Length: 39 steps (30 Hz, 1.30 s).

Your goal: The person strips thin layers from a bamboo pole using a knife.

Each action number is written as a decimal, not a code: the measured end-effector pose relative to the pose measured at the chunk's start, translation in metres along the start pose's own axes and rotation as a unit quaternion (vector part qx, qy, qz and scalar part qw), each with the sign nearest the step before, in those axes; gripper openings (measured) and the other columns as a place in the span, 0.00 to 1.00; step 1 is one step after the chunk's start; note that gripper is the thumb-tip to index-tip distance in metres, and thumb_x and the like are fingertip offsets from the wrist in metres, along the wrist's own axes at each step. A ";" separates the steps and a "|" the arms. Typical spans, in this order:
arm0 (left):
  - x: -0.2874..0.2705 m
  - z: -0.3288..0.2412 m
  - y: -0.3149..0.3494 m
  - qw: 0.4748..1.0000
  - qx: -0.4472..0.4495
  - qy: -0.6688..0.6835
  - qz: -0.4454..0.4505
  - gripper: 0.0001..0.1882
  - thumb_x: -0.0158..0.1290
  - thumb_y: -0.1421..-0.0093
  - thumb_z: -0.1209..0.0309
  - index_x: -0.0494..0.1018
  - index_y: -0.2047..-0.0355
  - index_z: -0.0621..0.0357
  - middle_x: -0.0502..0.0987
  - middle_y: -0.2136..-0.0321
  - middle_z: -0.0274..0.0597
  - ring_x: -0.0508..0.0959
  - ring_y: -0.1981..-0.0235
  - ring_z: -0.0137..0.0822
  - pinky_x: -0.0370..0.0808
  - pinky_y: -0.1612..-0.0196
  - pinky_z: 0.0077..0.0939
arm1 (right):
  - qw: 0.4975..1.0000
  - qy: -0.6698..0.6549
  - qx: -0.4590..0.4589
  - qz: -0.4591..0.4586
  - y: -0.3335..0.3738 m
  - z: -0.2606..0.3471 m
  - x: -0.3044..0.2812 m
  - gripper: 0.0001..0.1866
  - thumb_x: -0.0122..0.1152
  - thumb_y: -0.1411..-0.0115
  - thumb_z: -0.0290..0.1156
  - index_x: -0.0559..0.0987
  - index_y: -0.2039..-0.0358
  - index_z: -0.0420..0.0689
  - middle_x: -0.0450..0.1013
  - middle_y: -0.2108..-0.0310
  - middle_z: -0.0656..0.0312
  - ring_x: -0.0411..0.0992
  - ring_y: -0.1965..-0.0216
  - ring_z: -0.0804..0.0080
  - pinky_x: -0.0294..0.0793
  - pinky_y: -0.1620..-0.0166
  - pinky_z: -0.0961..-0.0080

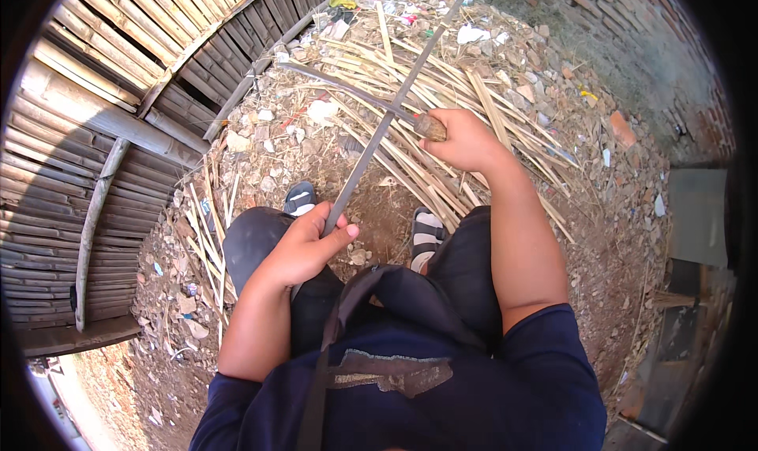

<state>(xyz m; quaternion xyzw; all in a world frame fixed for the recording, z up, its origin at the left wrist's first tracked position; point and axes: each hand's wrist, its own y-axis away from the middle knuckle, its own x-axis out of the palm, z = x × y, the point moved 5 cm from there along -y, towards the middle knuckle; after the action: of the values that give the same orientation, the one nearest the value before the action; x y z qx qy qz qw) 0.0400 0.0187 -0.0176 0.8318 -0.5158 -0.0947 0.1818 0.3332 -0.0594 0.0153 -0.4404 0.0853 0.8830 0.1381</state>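
A long, narrow dark strip (361, 167), apparently of bamboo, slants away from me, its near end gripped between the thumb and fingers of my left hand (314, 244). My right hand (464, 139) is wrapped round the wooden handle (430, 127) of a machete. The machete's long blade (339, 82) points to the left and crosses the strip at mid-length, seemingly touching it. Beyond both hands, many pale split bamboo strips (450, 184) lie in a loose heap on the ground.
A bamboo-slat wall (87, 190) rises at my left, and a brick wall (616, 33) at the far right. Rubble and litter (268, 131) cover the earth. More pale strips (207, 242) lie beside my left knee. My sandalled feet (426, 234) are planted near the heap.
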 end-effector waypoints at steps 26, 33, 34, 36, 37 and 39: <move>0.003 -0.001 0.000 1.000 -0.003 0.007 0.027 0.12 0.62 0.31 0.64 0.70 0.61 0.54 0.69 0.74 0.23 0.64 0.74 0.17 0.60 0.72 0.18 | 0.999 0.045 -0.025 -0.008 0.016 0.042 0.012 0.16 0.70 0.43 0.41 0.82 0.63 0.42 0.80 0.67 0.45 0.79 0.60 0.41 0.78 0.56 0.50; 0.007 -0.011 0.006 1.000 -0.014 0.022 0.015 0.12 0.62 0.30 0.65 0.69 0.61 0.54 0.69 0.74 0.24 0.65 0.74 0.17 0.61 0.72 0.19 | 0.983 0.046 -0.120 0.128 0.013 0.055 0.028 0.15 0.72 0.45 0.42 0.81 0.65 0.46 0.80 0.70 0.49 0.80 0.63 0.46 0.77 0.60 0.53; 0.007 -0.011 0.005 1.000 -0.016 0.013 0.014 0.12 0.62 0.31 0.65 0.69 0.61 0.54 0.69 0.74 0.24 0.65 0.74 0.18 0.61 0.72 0.19 | 0.990 0.026 -0.086 0.112 0.007 0.040 0.022 0.15 0.72 0.45 0.42 0.81 0.65 0.46 0.80 0.70 0.50 0.80 0.63 0.46 0.77 0.60 0.54; 0.006 -0.008 0.004 1.000 -0.015 0.004 0.009 0.12 0.62 0.31 0.65 0.69 0.61 0.54 0.69 0.74 0.24 0.65 0.74 0.18 0.61 0.73 0.19 | 0.994 0.011 -0.068 0.080 0.000 0.015 0.011 0.18 0.72 0.45 0.43 0.82 0.62 0.44 0.80 0.69 0.47 0.80 0.63 0.45 0.77 0.59 0.54; 0.006 -0.007 0.001 1.000 -0.001 -0.012 0.015 0.12 0.61 0.30 0.65 0.68 0.60 0.53 0.70 0.76 0.25 0.64 0.78 0.18 0.59 0.76 0.18 | 0.999 -0.001 -0.028 0.017 -0.001 0.002 0.001 0.19 0.72 0.44 0.43 0.82 0.61 0.42 0.80 0.68 0.46 0.80 0.62 0.44 0.77 0.58 0.54; 0.008 -0.008 -0.001 0.999 0.015 -0.027 0.020 0.11 0.59 0.30 0.65 0.68 0.59 0.52 0.70 0.78 0.25 0.63 0.82 0.17 0.57 0.79 0.17 | 0.999 -0.011 0.011 -0.047 0.000 -0.006 -0.011 0.20 0.71 0.43 0.43 0.82 0.59 0.41 0.80 0.67 0.45 0.79 0.62 0.44 0.77 0.56 0.54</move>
<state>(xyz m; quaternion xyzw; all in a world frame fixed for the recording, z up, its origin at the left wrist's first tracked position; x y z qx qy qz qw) 0.0467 0.0139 -0.0103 0.8208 -0.5388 -0.1062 0.1573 0.3437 -0.0631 0.0202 -0.4329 0.0726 0.8793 0.1849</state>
